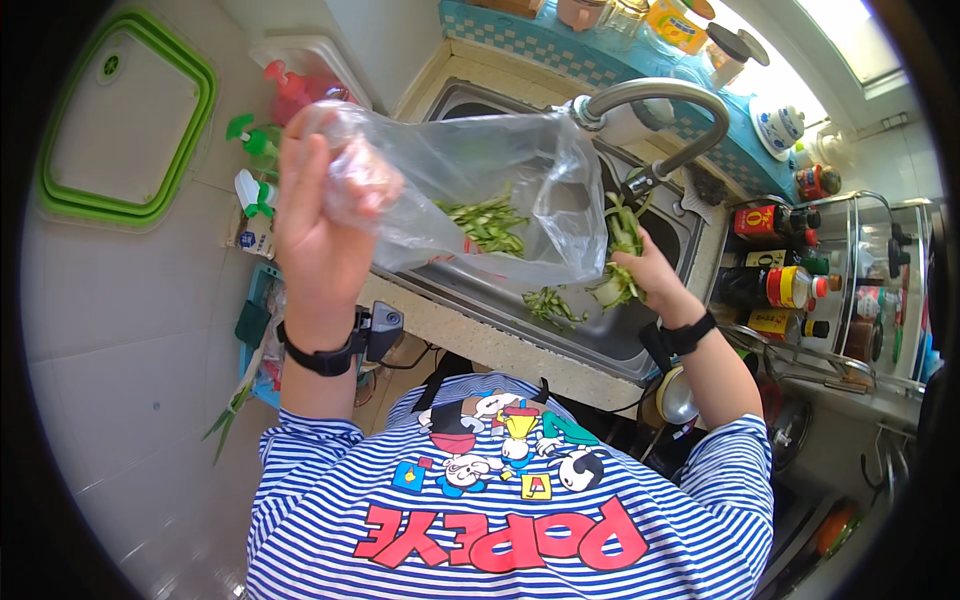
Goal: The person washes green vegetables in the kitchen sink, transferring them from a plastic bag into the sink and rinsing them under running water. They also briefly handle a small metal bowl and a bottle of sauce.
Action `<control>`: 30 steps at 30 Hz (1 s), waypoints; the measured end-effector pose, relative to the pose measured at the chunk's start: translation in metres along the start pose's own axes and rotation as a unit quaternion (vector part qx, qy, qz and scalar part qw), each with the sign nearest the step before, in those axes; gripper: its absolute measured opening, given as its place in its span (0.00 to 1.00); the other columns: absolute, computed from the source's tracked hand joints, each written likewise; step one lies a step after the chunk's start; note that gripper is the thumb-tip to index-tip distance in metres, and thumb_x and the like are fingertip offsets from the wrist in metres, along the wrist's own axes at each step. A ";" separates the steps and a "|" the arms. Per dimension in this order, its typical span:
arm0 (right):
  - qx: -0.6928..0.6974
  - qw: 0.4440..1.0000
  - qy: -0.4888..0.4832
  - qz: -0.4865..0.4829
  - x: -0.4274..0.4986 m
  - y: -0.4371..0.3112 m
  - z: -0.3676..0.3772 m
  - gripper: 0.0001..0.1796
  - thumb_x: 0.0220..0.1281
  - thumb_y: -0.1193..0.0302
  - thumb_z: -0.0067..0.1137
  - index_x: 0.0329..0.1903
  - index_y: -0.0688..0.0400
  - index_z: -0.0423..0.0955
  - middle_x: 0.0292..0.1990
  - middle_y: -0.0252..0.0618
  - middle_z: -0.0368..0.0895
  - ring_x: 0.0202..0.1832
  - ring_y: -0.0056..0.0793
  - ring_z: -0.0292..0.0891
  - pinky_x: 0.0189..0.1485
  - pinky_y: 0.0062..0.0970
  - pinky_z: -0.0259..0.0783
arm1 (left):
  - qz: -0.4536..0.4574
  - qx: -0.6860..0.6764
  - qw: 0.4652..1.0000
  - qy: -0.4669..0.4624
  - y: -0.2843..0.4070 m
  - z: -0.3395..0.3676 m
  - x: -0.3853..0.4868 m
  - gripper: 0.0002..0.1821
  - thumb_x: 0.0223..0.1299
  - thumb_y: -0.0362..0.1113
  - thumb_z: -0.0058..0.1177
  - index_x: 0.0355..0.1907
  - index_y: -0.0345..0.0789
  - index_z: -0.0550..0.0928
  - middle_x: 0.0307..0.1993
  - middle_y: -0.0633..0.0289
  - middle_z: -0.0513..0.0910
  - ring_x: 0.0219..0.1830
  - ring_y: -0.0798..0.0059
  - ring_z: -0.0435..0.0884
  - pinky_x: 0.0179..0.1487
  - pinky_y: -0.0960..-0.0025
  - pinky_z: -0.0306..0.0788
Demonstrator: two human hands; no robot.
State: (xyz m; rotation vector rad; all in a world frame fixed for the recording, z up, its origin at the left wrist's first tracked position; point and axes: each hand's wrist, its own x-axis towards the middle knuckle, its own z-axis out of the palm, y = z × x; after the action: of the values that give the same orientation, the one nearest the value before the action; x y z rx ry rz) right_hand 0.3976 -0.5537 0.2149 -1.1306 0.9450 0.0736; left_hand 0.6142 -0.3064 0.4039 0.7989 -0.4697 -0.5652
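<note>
My left hand (322, 180) is raised at the left and grips one side of a clear plastic bag (480, 142), whose mouth gapes towards the right. Green vegetable peelings (487, 225) lie inside or behind the see-through bag. Over the right part of the steel sink (480, 289), my right hand (649, 270) holds a bunch of green vegetable trimmings (621, 255) close to the bag's mouth. A small heap of peelings (553, 306) rests on the sink floor below the bag.
A curved steel faucet (660, 86) arches over the sink's back. Pump bottles (259, 146) stand left of it. At the right, a metal rack (847, 277) holds sauce bottles. Jars and a blue-and-white lidded pot (780, 127) line the windowsill. Pans hang or stand below the counter (480, 326).
</note>
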 end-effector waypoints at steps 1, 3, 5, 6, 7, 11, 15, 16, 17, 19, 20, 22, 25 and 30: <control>0.009 1.000 -0.005 -0.028 -0.014 -0.013 0.000 0.33 0.52 0.82 0.53 0.62 0.54 0.57 0.41 0.37 0.73 0.37 0.26 0.73 0.35 0.26 0.73 | -0.014 0.012 1.000 0.024 -0.010 -0.004 0.000 0.12 0.70 0.38 0.38 0.52 0.38 0.68 0.23 0.66 0.70 0.24 0.79 0.68 0.32 0.72 0.61; 0.018 0.998 -0.011 -0.052 -0.039 -0.035 -0.001 0.33 0.51 0.82 0.53 0.62 0.55 0.57 0.38 0.36 0.73 0.34 0.25 0.73 0.32 0.25 0.73 | -0.076 -0.007 0.995 0.066 -0.027 -0.021 -0.002 0.10 0.69 0.36 0.39 0.50 0.38 0.68 0.23 0.67 0.69 0.24 0.80 0.68 0.31 0.74 0.61; 0.028 0.998 -0.003 -0.060 -0.054 -0.049 0.004 0.34 0.49 0.82 0.53 0.61 0.55 0.57 0.35 0.36 0.71 0.31 0.26 0.73 0.28 0.25 0.72 | -0.127 0.011 0.987 0.095 -0.048 -0.037 -0.011 0.09 0.69 0.35 0.40 0.49 0.38 0.68 0.23 0.67 0.69 0.24 0.81 0.67 0.29 0.76 0.61; 0.030 0.998 0.000 -0.061 -0.057 -0.053 0.009 0.34 0.48 0.82 0.54 0.61 0.56 0.57 0.35 0.36 0.71 0.31 0.26 0.73 0.28 0.26 0.72 | -0.156 0.018 0.981 0.116 -0.061 -0.051 -0.014 0.09 0.68 0.35 0.40 0.48 0.38 0.69 0.23 0.67 0.69 0.24 0.81 0.67 0.29 0.77 0.61; 0.035 0.997 -0.003 -0.062 -0.060 -0.057 0.013 0.34 0.47 0.82 0.54 0.61 0.56 0.57 0.35 0.36 0.71 0.31 0.27 0.73 0.28 0.26 0.72 | -0.178 0.035 0.973 0.143 -0.074 -0.059 -0.020 0.08 0.68 0.35 0.40 0.47 0.37 0.68 0.23 0.67 0.69 0.23 0.82 0.68 0.27 0.78 0.63; 0.061 0.994 -0.063 -0.072 -0.045 -0.063 0.043 0.34 0.45 0.80 0.56 0.59 0.58 0.57 0.37 0.38 0.70 0.31 0.29 0.74 0.27 0.28 0.73 | -0.244 0.139 0.943 0.179 -0.119 -0.084 -0.042 0.10 0.68 0.36 0.41 0.48 0.36 0.66 0.22 0.66 0.70 0.23 0.80 0.71 0.27 0.76 0.67; 0.069 0.978 -0.085 -0.177 0.001 -0.043 0.103 0.34 0.47 0.79 0.60 0.58 0.57 0.58 0.36 0.35 0.71 0.35 0.25 0.71 0.36 0.25 0.71 | -0.277 0.175 0.927 0.185 -0.126 -0.102 -0.056 0.11 0.68 0.37 0.42 0.48 0.37 0.65 0.23 0.63 0.73 0.22 0.80 0.72 0.29 0.76 0.68; 0.045 0.965 -0.070 -0.249 0.016 -0.035 0.119 0.32 0.47 0.79 0.60 0.56 0.57 0.58 0.36 0.35 0.71 0.36 0.25 0.71 0.38 0.25 0.70 | -0.278 0.183 0.924 0.187 -0.124 -0.105 -0.058 0.10 0.68 0.39 0.41 0.47 0.38 0.64 0.27 0.62 0.75 0.22 0.79 0.73 0.27 0.76 0.68; 0.025 0.945 -0.060 -0.322 0.029 -0.026 0.133 0.30 0.47 0.78 0.60 0.55 0.57 0.59 0.36 0.35 0.71 0.37 0.24 0.70 0.40 0.24 0.69 | -0.261 0.190 0.927 0.191 -0.123 -0.107 -0.059 0.10 0.68 0.39 0.41 0.47 0.38 0.64 0.29 0.62 0.75 0.22 0.78 0.74 0.27 0.76 0.68; -0.051 0.921 -0.079 -0.377 0.054 -0.008 0.152 0.27 0.45 0.78 0.62 0.49 0.55 0.62 0.41 0.38 0.71 0.41 0.29 0.70 0.44 0.26 0.68 | -0.233 0.216 0.923 0.219 -0.120 -0.109 -0.061 0.10 0.69 0.40 0.40 0.46 0.38 0.64 0.32 0.61 0.76 0.21 0.77 0.76 0.25 0.76 0.69; -0.168 0.869 -0.090 -0.457 0.067 -0.002 0.156 0.28 0.43 0.78 0.62 0.49 0.56 0.63 0.45 0.40 0.70 0.46 0.34 0.69 0.48 0.29 0.67 | -0.238 0.218 0.919 0.228 -0.118 -0.111 -0.061 0.10 0.69 0.40 0.40 0.46 0.38 0.64 0.34 0.60 0.76 0.21 0.76 0.77 0.25 0.76 0.69; -0.335 0.773 -0.142 -0.520 0.085 0.012 0.159 0.29 0.41 0.79 0.63 0.51 0.55 0.66 0.52 0.44 0.68 0.53 0.43 0.66 0.54 0.33 0.65 | -0.228 0.209 0.922 0.231 -0.116 -0.116 -0.057 0.09 0.69 0.40 0.40 0.45 0.38 0.64 0.38 0.59 0.76 0.21 0.75 0.78 0.24 0.76 0.69; -0.431 0.738 -0.243 -0.459 0.096 0.030 0.148 0.30 0.41 0.80 0.62 0.53 0.53 0.69 0.59 0.45 0.64 0.59 0.49 0.62 0.60 0.37 0.62 | -0.191 0.240 0.924 0.227 -0.116 -0.126 -0.052 0.10 0.68 0.39 0.40 0.46 0.38 0.63 0.40 0.58 0.77 0.20 0.75 0.78 0.24 0.78 0.70; -0.473 0.765 -0.237 -0.366 0.095 0.028 0.127 0.22 0.47 0.82 0.58 0.49 0.56 0.75 0.52 0.44 0.74 0.52 0.39 0.72 0.56 0.33 0.68 | -0.161 0.273 0.927 0.200 -0.117 -0.138 -0.056 0.10 0.68 0.38 0.41 0.45 0.36 0.64 0.43 0.56 0.78 0.18 0.78 0.77 0.21 0.78 0.71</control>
State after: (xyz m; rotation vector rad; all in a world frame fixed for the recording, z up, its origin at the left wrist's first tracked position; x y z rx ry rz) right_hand 0.5197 -0.4778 0.1427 -2.2251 -0.1252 0.2009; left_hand 0.6195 -0.2642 0.2197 1.5109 -0.1077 -0.5578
